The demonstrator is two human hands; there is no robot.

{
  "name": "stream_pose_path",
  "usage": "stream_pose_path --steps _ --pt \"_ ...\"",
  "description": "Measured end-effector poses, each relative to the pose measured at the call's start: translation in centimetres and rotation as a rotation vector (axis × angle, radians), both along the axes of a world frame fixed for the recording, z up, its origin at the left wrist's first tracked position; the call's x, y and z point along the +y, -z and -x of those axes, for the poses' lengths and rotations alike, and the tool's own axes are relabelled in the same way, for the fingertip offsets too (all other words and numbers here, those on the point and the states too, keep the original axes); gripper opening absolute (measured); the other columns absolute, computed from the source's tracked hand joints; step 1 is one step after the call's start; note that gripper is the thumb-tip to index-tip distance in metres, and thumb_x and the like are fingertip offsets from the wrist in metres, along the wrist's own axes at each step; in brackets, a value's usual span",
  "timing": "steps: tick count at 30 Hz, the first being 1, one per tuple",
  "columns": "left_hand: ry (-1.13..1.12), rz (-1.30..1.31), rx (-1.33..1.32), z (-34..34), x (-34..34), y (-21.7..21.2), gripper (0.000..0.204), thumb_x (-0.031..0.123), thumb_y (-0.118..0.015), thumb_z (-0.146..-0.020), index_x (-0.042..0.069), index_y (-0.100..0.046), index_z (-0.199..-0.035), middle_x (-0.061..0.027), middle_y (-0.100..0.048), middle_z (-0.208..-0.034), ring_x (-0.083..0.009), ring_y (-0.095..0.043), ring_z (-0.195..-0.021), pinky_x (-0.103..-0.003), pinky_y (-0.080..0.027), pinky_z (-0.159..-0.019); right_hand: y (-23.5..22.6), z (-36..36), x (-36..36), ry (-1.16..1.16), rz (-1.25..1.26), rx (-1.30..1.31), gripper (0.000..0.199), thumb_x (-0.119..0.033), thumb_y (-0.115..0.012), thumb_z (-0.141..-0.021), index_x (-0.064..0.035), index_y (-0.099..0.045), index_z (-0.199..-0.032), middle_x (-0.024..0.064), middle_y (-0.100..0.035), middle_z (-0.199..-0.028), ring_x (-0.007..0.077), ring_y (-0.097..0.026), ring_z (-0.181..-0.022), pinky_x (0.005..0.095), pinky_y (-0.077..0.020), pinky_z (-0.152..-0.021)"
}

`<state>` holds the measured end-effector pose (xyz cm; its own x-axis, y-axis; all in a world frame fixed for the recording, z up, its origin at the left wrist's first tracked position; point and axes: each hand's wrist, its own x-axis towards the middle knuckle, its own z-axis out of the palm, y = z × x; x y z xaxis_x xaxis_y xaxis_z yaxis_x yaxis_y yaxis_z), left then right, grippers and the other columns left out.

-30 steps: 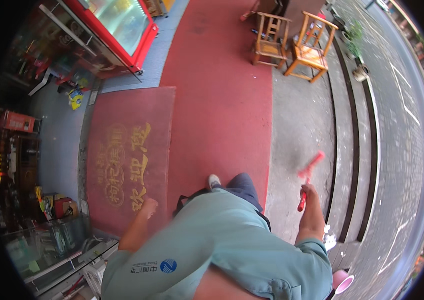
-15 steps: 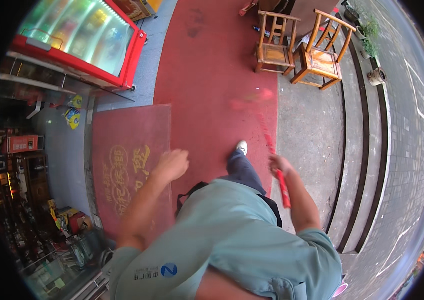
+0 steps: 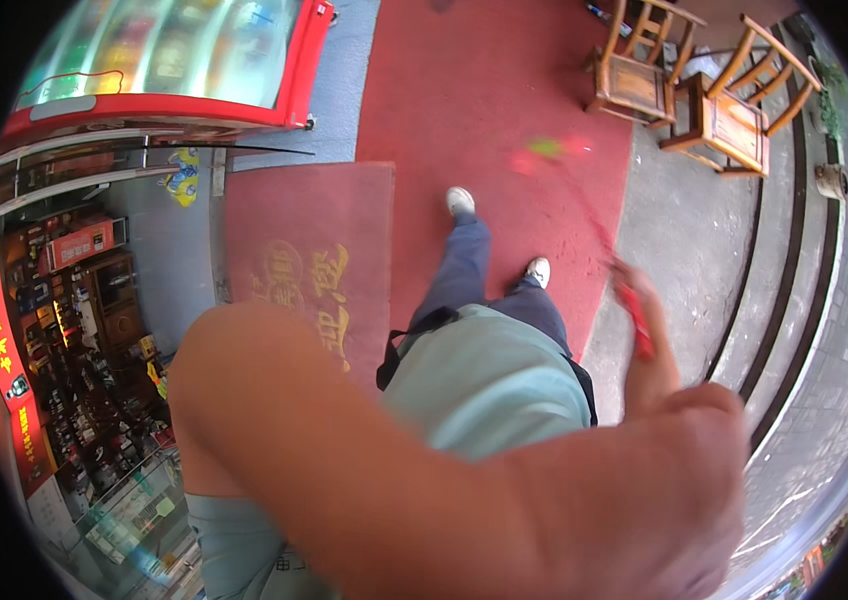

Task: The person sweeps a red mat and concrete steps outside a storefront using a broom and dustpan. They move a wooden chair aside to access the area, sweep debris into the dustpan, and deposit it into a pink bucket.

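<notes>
My right hand (image 3: 636,285) is closed around a long red stick (image 3: 641,330) on my right side. One end of the stick comes back past the wrist. Forward of the hand, the shaft runs toward a red and green far end (image 3: 541,152), smeared by motion over the red floor covering. I cannot make out what kind of thing it is. My bent left arm crosses the lower picture very close, hiding part of my shirt. At its end, my left hand (image 3: 659,490) is raised at the lower right, blurred, with its fingers mostly hidden.
A red-framed, lit drinks cooler (image 3: 295,95) stands at the upper left. Below it are a glass door edge and shop shelves (image 3: 94,340). A red mat (image 3: 334,210) lies on the red floor covering. Two wooden chairs (image 3: 634,85) are at upper right, beside steps (image 3: 789,270).
My left arm has swung up and across to the right. The stick has stayed in my right hand. My feet have stepped, and the chairs have shifted right in the view.
</notes>
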<state>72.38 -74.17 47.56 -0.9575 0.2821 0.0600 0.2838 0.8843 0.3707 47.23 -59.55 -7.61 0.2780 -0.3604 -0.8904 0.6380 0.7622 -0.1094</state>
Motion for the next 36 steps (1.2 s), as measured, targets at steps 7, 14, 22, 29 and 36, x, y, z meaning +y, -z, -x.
stream_pose_path --steps 7,14,22,29,36 --pt "-0.250 0.024 0.132 -3.7 -15.4 1.6 0.018 0.016 -0.062 -0.052 0.012 -0.053 -0.067 -0.0033 -0.039 -0.050 -0.0196 -0.036 -0.043 -0.031 -0.027 -0.044 -4.3 10.0 7.5 0.823 -0.552 0.707 0.014 0.002 -0.041 -0.069 -0.0095 -0.036 -0.064 0.0023 -0.034 -0.048 0.0150 -0.035 -0.039 0.0275 -0.0275 -0.034" --pt "-1.036 -0.397 -0.653 -15.0 -27.2 27.4 0.018 0.020 -0.058 -0.072 0.004 -0.051 -0.076 -0.0122 -0.056 -0.067 -0.0272 -0.055 -0.064 -0.036 -0.042 -0.056 -12.9 0.8 0.7 0.749 -0.249 0.304 0.012 -0.013 -0.043 -0.084 -0.0110 -0.037 -0.073 -0.0042 -0.029 -0.048 0.0080 -0.027 -0.034 0.0212 -0.0238 -0.028" --pt "-0.985 -0.474 -0.782 -19.7 -28.9 38.1 0.017 0.018 -0.060 -0.071 0.003 -0.053 -0.071 -0.0092 -0.055 -0.065 -0.0173 -0.053 -0.061 -0.032 -0.042 -0.054 -4.7 -15.2 -25.4 -0.305 0.405 0.252 0.028 -0.023 -0.049 -0.083 -0.0056 -0.053 -0.062 0.0065 -0.049 -0.051 0.0173 -0.046 -0.038 0.0330 -0.0333 -0.033" --pt "-1.544 -0.725 -0.603 -26.0 -28.2 37.4 0.011 0.014 -0.058 -0.074 0.004 -0.055 -0.071 0.0001 -0.053 -0.063 -0.0070 -0.047 -0.058 -0.024 -0.038 -0.050 -3.8 -14.2 -29.8 -0.049 0.263 -0.026 0.025 -0.022 -0.051 -0.082 -0.0113 -0.046 -0.060 -0.0002 -0.040 -0.045 0.0132 -0.037 -0.035 0.0302 -0.0325 -0.034" --pt "-1.723 -0.966 -1.055 -27.2 -21.4 39.7 0.010 0.015 -0.055 -0.077 0.008 -0.052 -0.070 0.0018 -0.046 -0.060 -0.0080 -0.038 -0.047 -0.026 -0.031 -0.041 -3.3 7.6 1.1 0.875 -0.221 0.054 0.008 -0.010 -0.042 -0.083 -0.0071 -0.046 -0.078 -0.0077 -0.036 -0.048 0.0022 -0.030 -0.033 0.0196 -0.0238 -0.027"
